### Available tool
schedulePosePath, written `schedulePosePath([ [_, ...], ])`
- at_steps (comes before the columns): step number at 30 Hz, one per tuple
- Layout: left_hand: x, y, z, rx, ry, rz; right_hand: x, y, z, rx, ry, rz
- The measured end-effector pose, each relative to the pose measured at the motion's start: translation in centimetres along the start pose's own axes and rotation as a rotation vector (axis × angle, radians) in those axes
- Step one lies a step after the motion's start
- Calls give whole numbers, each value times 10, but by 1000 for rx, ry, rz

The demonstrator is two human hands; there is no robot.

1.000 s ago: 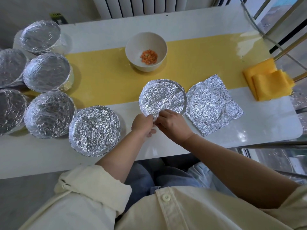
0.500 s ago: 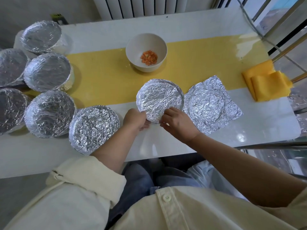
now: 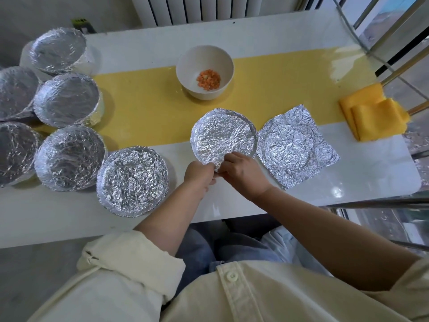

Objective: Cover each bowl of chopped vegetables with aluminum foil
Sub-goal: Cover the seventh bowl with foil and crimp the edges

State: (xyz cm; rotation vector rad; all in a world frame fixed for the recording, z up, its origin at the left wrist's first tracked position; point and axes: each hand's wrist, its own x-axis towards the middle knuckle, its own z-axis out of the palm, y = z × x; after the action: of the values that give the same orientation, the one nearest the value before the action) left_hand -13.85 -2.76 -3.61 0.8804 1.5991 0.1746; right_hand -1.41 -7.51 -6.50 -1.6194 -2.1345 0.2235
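The white worktop [image 3: 301, 26] has a yellow band [image 3: 151, 108] across its middle. On its left side stand the foil-covered bowls [image 3: 67, 98], bunched close together, so most of the task looks finished.

The round foil cover [image 3: 222, 135] lies in the middle of the near side, already creased into a bowl-sized disc with a raised rim. Both hands grip it at its near edge. The left hand [image 3: 199, 175] and the right hand [image 3: 243, 175] sit almost touching, and the fingers [image 3: 228, 159] of each pinch the foil's rim. Just to its right a flat foil sheet [image 3: 294, 145] lies spread on the worktop, with a ring pressed into it.

The open bowl [image 3: 185, 66] stands beyond the cover on the yellow band, apart from it and uncovered. The step in hand seems to be picking up the cover for this last bowl. The next move would call for carrying it over the bowl, centring it, and crimping the rim down all round without tearing the thin foil.

A folded yellow cloth [image 3: 373, 115] rests at the right edge. A small heap of chopped carrot [image 3: 209, 79] sits in the bowl's bottom.

No brand, label or writing can be read anywhere.
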Motion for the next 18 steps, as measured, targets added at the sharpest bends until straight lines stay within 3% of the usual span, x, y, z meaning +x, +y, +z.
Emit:
schedulePosePath([
  [10, 3, 6, -11, 97, -55, -97, -3, -1, 2, 74, -2, 14],
  [12, 7, 8, -15, 164, -30, -67, -4, 2, -9, 127, 73, 50],
  [14, 11, 9, -17, 211, 21, -23, -5, 10, -20, 179, 235, 176],
  [18, 19, 15, -16, 341, 275, 206, -6, 28, -23, 364, 483, 640],
])
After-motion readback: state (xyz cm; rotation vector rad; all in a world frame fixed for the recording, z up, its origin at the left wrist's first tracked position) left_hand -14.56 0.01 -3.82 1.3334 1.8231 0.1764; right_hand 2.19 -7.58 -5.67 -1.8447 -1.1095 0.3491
